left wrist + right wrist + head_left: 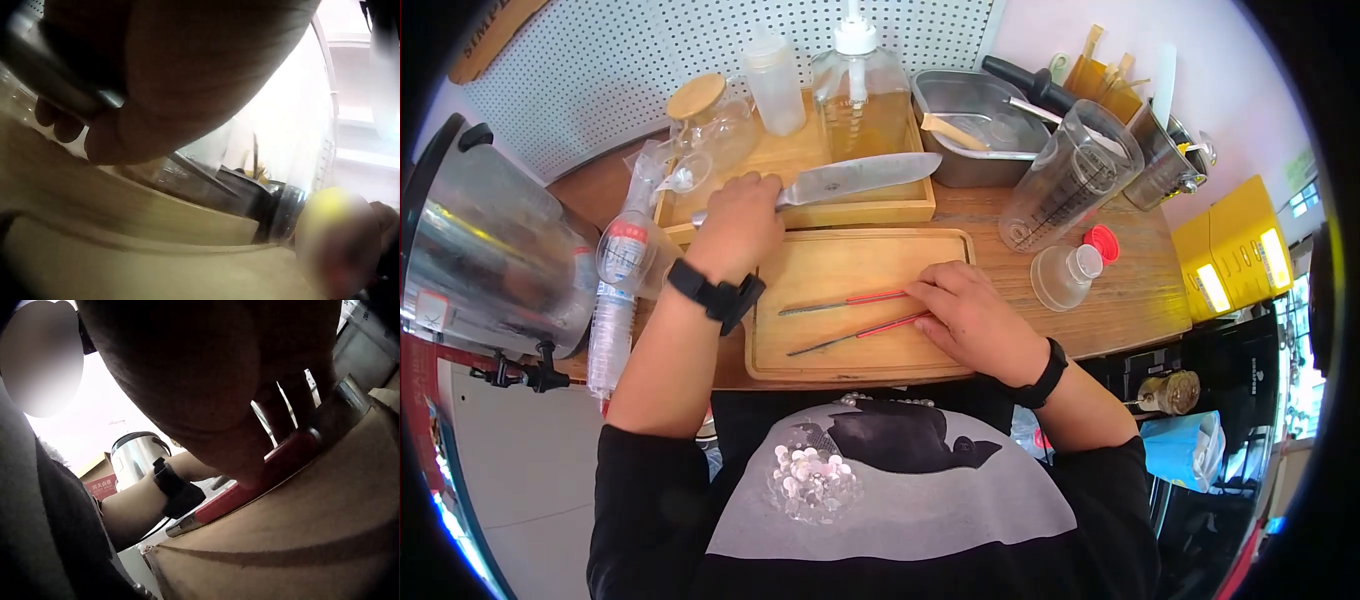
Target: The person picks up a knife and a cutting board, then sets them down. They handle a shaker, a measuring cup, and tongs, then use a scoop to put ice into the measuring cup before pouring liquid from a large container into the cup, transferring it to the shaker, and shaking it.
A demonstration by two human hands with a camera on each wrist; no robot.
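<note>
In the head view the left hand (743, 222) grips the handle of a large knife (865, 177), whose broad blade points right above the wooden tray (860, 214). The left wrist view shows fingers curled round the metal handle. On the wooden board (850, 262) lie two slim tools with red handles, the upper one (840, 303) and the lower one (850, 337), roughly side by side, tips to the left. The right hand (972, 318) rests at the board's right side, fingers on the red handle ends; whether they pinch them cannot be told.
Behind stand a pump bottle (862, 100), a glass jar (710, 125) and a metal basin (985, 165). A clear measuring cup (1072, 175), a plastic bottle piece (1062, 277) and a red cap (1102, 243) are at the right. Stacked cups (611, 340) and a steel urn (495, 240) stand left.
</note>
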